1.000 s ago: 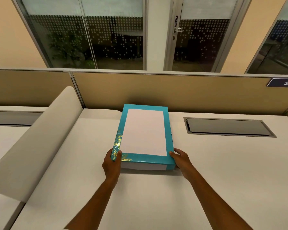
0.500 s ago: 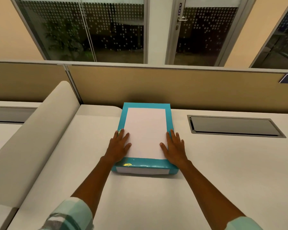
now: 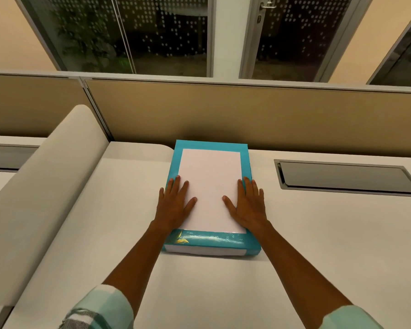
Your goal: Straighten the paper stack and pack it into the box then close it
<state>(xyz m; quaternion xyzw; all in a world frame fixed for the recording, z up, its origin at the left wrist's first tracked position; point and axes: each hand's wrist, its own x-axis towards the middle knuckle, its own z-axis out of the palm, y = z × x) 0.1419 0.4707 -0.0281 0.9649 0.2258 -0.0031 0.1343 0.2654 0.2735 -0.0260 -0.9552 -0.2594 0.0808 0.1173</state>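
Note:
A flat teal box (image 3: 211,242) with a gold leaf print lies on the white desk (image 3: 223,293), its far end close to the beige partition. A white paper stack (image 3: 210,184) covers its top inside the teal border. My left hand (image 3: 175,205) lies flat, fingers spread, on the left edge of the paper and the box. My right hand (image 3: 247,206) lies flat the same way on the right edge. Neither hand grips anything.
A beige partition (image 3: 247,115) runs along the back of the desk. A grey recessed cable hatch (image 3: 347,178) sits in the desk to the right of the box. A rounded white divider (image 3: 40,186) borders the desk on the left.
One second ago my hands held the box's near corners. They moved up onto the top and now press flat at the paper's side edges. The box has hardly shifted.

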